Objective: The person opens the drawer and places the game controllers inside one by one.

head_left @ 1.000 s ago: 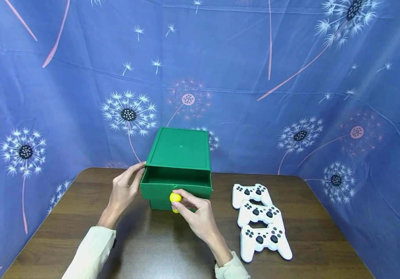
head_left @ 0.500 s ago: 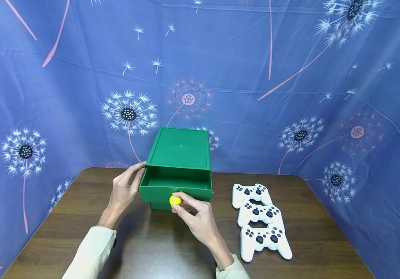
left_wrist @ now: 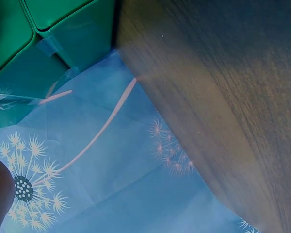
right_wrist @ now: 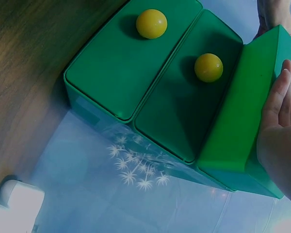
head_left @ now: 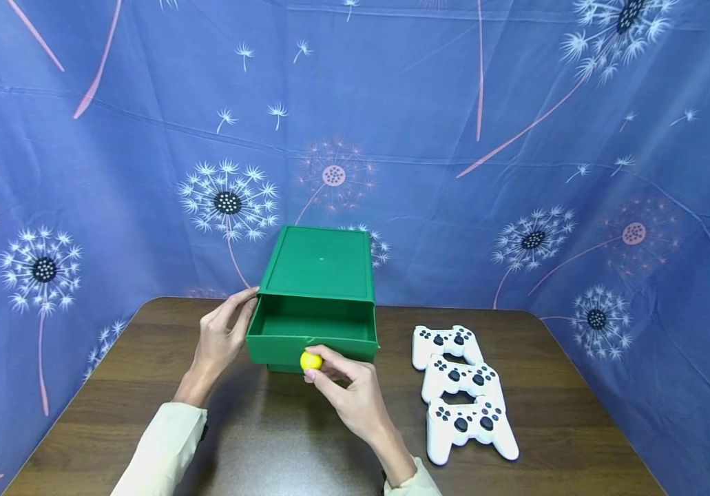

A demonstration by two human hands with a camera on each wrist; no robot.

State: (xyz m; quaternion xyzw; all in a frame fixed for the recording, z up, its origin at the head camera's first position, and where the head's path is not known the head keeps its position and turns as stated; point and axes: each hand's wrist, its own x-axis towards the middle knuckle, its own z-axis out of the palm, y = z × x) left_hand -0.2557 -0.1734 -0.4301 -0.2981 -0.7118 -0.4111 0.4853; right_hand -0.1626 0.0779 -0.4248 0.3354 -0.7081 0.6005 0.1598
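Observation:
A green drawer unit [head_left: 321, 262] stands on the table, its top drawer [head_left: 280, 350] pulled partway out; nothing shows inside in the head view. Between thumb and fingers my right hand [head_left: 351, 389] pinches the round yellow knob [head_left: 310, 361] on that drawer's front. In the right wrist view, two lower drawers [right_wrist: 121, 63] are closed, each with a yellow ball knob [right_wrist: 151, 24]. With its fingertips at the unit's left front edge, my left hand [head_left: 218, 334] touches the side. A blurred bit of that hand [left_wrist: 0, 191] edges into the left wrist view.
Three white game controllers [head_left: 472, 430] lie in a front-to-back row to the right of the unit, on the brown wooden table [head_left: 553, 413]. A blue cloth [head_left: 416, 207] with dandelion prints hangs behind and at both sides.
The top drawer has come a little farther out toward me, along with my right hand on its knob. My left hand has stayed at the unit's side.

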